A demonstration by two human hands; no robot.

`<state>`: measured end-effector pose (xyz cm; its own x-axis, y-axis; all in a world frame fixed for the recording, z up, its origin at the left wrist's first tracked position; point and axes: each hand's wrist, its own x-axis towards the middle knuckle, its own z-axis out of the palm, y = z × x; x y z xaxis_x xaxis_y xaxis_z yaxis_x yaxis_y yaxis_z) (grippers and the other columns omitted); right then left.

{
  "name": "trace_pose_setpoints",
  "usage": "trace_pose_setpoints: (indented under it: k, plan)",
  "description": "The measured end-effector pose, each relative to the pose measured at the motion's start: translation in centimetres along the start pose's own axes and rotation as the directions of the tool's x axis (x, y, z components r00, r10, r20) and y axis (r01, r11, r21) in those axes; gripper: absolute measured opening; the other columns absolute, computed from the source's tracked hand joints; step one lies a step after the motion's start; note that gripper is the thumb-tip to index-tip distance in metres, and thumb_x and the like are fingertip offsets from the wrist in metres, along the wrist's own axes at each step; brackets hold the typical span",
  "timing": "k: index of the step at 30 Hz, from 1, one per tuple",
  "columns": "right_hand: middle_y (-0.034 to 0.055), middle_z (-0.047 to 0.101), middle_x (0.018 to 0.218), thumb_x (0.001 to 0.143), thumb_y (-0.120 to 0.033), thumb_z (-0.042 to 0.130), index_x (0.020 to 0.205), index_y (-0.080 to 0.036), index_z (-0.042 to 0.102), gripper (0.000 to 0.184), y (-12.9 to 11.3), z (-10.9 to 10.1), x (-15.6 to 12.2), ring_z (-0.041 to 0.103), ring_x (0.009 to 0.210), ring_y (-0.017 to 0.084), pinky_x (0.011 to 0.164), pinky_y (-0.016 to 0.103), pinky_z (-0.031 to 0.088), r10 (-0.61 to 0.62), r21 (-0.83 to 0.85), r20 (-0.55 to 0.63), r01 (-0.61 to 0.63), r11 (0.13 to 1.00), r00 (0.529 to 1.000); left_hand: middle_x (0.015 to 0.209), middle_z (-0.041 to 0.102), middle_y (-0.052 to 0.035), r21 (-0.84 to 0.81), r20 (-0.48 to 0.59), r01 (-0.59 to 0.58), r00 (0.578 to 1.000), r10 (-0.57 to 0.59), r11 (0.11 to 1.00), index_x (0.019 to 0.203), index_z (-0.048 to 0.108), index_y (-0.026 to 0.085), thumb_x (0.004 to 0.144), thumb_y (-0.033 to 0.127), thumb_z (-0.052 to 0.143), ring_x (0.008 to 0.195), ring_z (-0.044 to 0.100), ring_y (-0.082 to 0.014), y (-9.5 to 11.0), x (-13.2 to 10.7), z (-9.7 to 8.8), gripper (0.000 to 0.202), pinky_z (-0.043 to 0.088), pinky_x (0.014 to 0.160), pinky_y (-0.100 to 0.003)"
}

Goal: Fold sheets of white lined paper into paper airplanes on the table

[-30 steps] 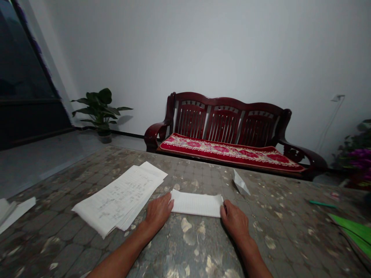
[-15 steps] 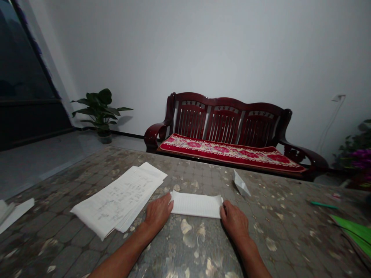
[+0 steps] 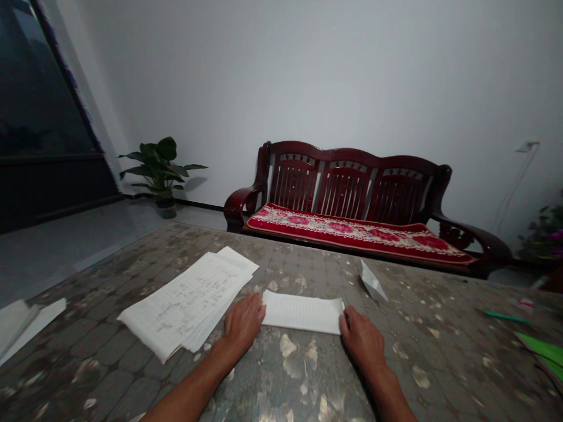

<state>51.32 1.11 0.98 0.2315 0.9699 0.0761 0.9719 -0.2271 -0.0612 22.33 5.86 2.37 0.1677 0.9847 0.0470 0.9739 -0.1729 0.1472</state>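
A folded sheet of lined white paper [image 3: 303, 313] lies crosswise on the patterned tabletop in front of me. My left hand [image 3: 243, 321] is closed on its left end, with the thumb along the edge. At the right end my right hand [image 3: 363, 336] has its curled fingers on the paper's edge. Both hands rest low at the table surface, and the fingertips are partly hidden. Beyond the right hand stands a small folded paper boat [image 3: 372, 281].
Left of my hands lies a stack of written sheets [image 3: 191, 302], with more paper [image 3: 35, 328] at the far left. A green pen [image 3: 505, 317] and a bright green item [image 3: 543, 351] are on the right. A red-cushioned wooden bench [image 3: 343, 181] stands behind the table [image 3: 303, 381].
The camera view has turned slightly left, so everything sits a little further right. The folded paper's raised corners lie flatter. Both hands keep their places at its ends.
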Motion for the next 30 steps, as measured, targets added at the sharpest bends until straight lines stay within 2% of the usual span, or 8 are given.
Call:
trace_pose_setpoints:
  k: [4, 7, 10, 16, 20, 23, 27, 30]
  plan:
    - [0.0081, 0.070, 0.090, 0.098, -0.034, 0.039, 0.097, -0.022, 0.058, 0.023, -0.1, -0.1, 0.0, 0.067, 0.084, 0.023, 0.064, 0.028, 0.039, 0.000, -0.006, -0.003, 0.000, 1.000, 1.000, 0.108, 0.065, -0.0105, 0.008, -0.038, 0.006, 0.999, -0.006, 1.000, 0.107, 0.060, 0.017, 0.094, 0.022, 0.047, 0.101, 0.062, -0.0251, -0.1, 0.0, 0.4, 0.019, 0.045, 0.085, -0.034]
    - [0.0085, 0.070, 0.090, 0.098, -0.034, 0.039, 0.098, -0.022, 0.058, 0.022, -0.2, -0.2, -0.1, 0.067, 0.085, 0.023, 0.064, 0.028, 0.039, 0.007, -0.010, 0.000, -0.007, 1.000, 1.000, 0.119, 0.061, -0.0120, 0.046, -0.116, 0.016, 0.993, -0.011, 0.999, 0.132, 0.050, 0.018, 0.092, 0.020, 0.052, 0.110, 0.057, -0.0273, -0.2, 0.1, 1.0, 0.041, 0.045, 0.089, -0.037]
    - [0.0080, 0.070, 0.090, 0.098, -0.033, 0.040, 0.098, -0.022, 0.058, 0.022, -0.4, -0.4, -0.2, 0.067, 0.085, 0.023, 0.064, 0.028, 0.039, 0.010, -0.011, 0.004, -0.010, 1.000, 1.000, 0.125, 0.059, -0.0127, 0.096, -0.156, 0.004, 0.988, 0.011, 0.995, 0.141, 0.045, 0.022, 0.090, 0.017, 0.054, 0.114, 0.054, -0.0300, -0.1, 0.2, 1.3, 0.051, 0.044, 0.091, -0.041]
    - [0.0074, 0.068, 0.097, 0.097, -0.028, 0.041, 0.097, -0.020, 0.058, 0.019, -0.5, 0.0, -0.1, 0.065, 0.092, 0.020, 0.069, 0.027, 0.039, 0.015, 0.017, -0.026, -0.015, 1.000, 1.000, 0.135, 0.055, -0.0110, 0.120, -0.160, -0.185, 0.966, 0.203, 0.975, 0.137, 0.053, 0.027, 0.091, 0.008, 0.049, 0.118, 0.051, -0.0306, -0.6, 0.7, 2.0, 0.049, 0.041, 0.096, -0.044]
    - [0.0071, 0.066, 0.100, 0.095, -0.025, 0.042, 0.096, -0.019, 0.059, 0.018, -0.5, 0.1, -0.1, 0.063, 0.094, 0.020, 0.073, 0.027, 0.040, 0.015, 0.045, -0.058, -0.012, 0.999, 0.998, 0.132, 0.058, -0.0078, 0.089, -0.126, -0.389, 0.908, 0.398, 0.917, 0.128, 0.059, 0.028, 0.091, 0.007, 0.051, 0.121, 0.049, -0.0288, -1.1, 1.2, 2.5, 0.043, 0.040, 0.098, -0.043]
    - [0.0080, 0.066, 0.104, 0.095, -0.027, 0.043, 0.105, -0.018, 0.058, 0.020, -0.4, 0.3, -0.1, 0.063, 0.096, 0.021, 0.074, 0.028, 0.041, 0.043, 0.084, -0.057, -0.038, 0.996, 0.997, 0.124, 0.061, -0.0059, 0.048, -0.089, -0.510, 0.854, 0.512, 0.859, 0.124, 0.061, 0.028, 0.094, 0.013, 0.051, 0.117, 0.050, -0.0259, -1.1, 1.5, 2.4, 0.034, 0.039, 0.099, -0.042]
    - [0.0103, 0.062, 0.119, 0.095, -0.027, 0.044, 0.126, -0.018, 0.052, 0.033, -0.2, 0.6, -0.2, 0.061, 0.106, 0.021, 0.080, 0.028, 0.043, 0.035, 0.106, -0.095, -0.025, 0.994, 0.995, 0.121, 0.062, -0.0063, 0.020, -0.045, -0.560, 0.827, 0.560, 0.828, 0.123, 0.061, 0.025, 0.095, 0.015, 0.050, 0.112, 0.053, -0.0230, -1.0, 1.9, 1.9, 0.031, 0.042, 0.097, -0.037]
    - [0.0094, 0.061, 0.118, 0.096, -0.026, 0.043, 0.134, -0.022, 0.049, 0.040, -0.2, 0.5, -0.2, 0.061, 0.105, 0.021, 0.080, 0.028, 0.043, 0.001, 0.071, -0.092, 0.006, 0.997, 0.996, 0.118, 0.064, -0.0071, 0.041, 0.020, -0.536, 0.844, 0.536, 0.843, 0.118, 0.063, 0.023, 0.095, 0.015, 0.050, 0.110, 0.056, -0.0247, -0.3, 2.1, 1.2, 0.028, 0.044, 0.093, -0.038]
